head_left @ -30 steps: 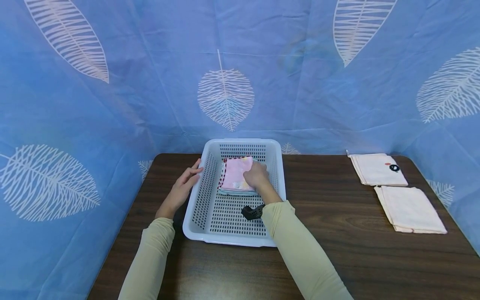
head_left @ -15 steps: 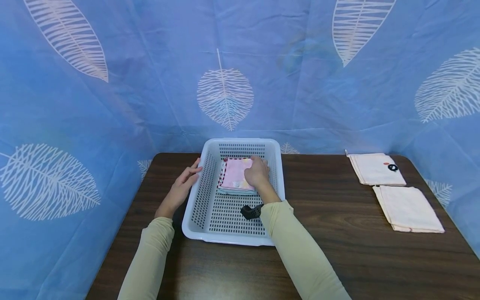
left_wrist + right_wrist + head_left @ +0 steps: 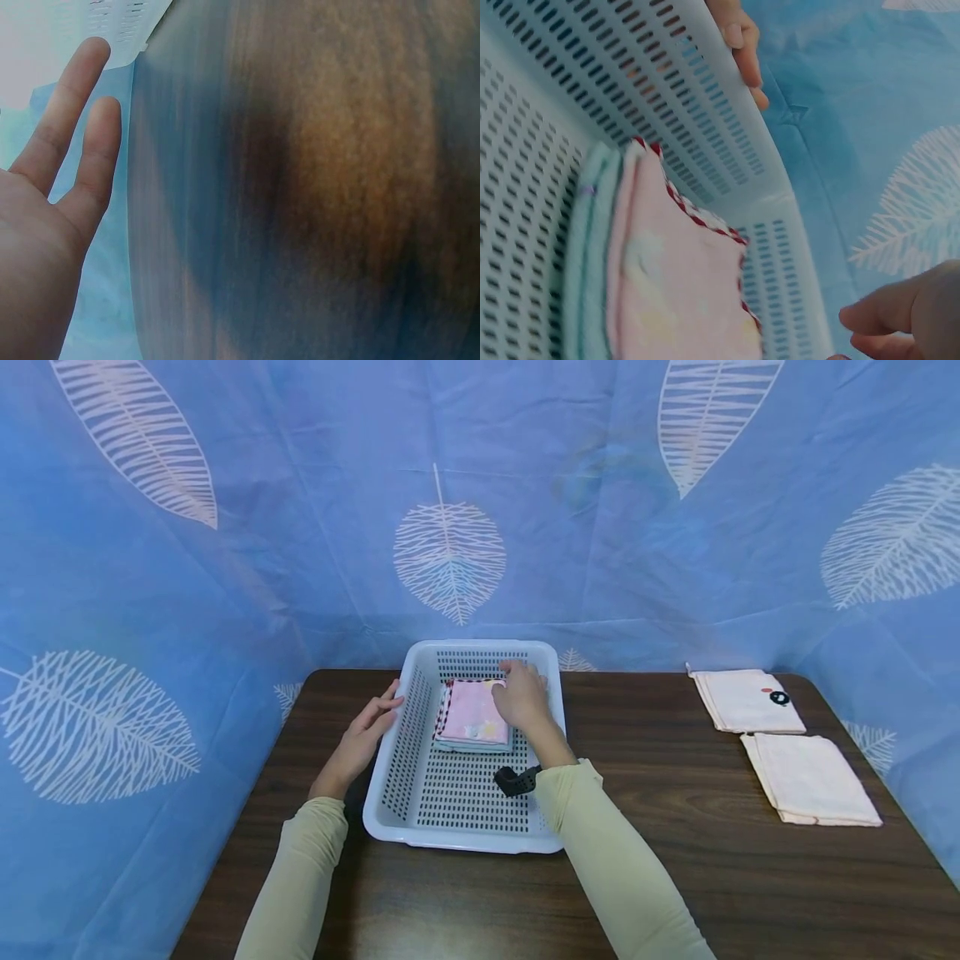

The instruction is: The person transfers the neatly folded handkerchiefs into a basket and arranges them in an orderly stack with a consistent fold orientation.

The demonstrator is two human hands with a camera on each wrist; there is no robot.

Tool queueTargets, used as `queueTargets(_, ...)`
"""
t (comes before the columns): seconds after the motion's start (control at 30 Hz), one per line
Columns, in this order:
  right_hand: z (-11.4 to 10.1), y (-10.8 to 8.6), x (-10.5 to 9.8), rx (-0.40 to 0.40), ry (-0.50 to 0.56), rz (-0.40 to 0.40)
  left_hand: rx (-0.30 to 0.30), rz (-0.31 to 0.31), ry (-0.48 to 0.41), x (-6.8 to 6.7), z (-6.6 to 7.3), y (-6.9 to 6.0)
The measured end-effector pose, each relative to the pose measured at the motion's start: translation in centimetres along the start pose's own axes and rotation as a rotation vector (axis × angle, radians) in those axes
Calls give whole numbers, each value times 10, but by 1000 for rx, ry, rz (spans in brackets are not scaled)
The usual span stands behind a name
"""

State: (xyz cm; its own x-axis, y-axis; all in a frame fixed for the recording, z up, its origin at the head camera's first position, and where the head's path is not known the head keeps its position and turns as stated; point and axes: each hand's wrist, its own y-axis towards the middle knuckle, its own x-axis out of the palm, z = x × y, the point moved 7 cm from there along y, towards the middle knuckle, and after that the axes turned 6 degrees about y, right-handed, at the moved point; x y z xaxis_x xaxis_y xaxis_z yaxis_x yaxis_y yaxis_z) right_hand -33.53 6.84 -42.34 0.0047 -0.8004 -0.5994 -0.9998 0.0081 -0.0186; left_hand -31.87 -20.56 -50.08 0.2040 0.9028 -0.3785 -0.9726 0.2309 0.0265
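Observation:
A folded pink towel [image 3: 467, 710] with a red-and-white checked edge lies on a folded pale teal towel [image 3: 472, 747] inside the white plastic basket [image 3: 461, 842]. My right hand [image 3: 527, 700] hovers at the right of this stack with loosely bent fingers. In the right wrist view, a gap separates its fingers [image 3: 881, 311] from the pink towel, and nothing is between them. My left hand [image 3: 358, 745] touches the basket's left rim, fingers spread. The left wrist view has two of its fingers extended close to the basket wall [image 3: 124, 26].
Two folded off-white towels lie at the table's right side: a far one [image 3: 750, 700] with a small dark face print and a near one [image 3: 813, 779]. A black strap piece [image 3: 516, 781] sticks out by my right wrist. Blue leaf-printed cloth [image 3: 330, 543] hangs behind the table [image 3: 675, 802].
My right hand has let go of the pink towel's right side and moved up and rightward. The left hand stays at the basket rim. The towels remain stacked.

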Motion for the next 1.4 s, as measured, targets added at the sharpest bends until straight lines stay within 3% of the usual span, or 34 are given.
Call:
queueTargets(0.63,-14,-12,-47,-146,-55,-29,-17,0,-5,1,-4,-2)
queueTargets(0.93,-11,-15,-68,-214,-160,-34,-19,-3,-7,1,-4,-1)
queueTargets(1.4,3,-21,-91,-286,-432,-85,-10,2,7,1,1,-1)
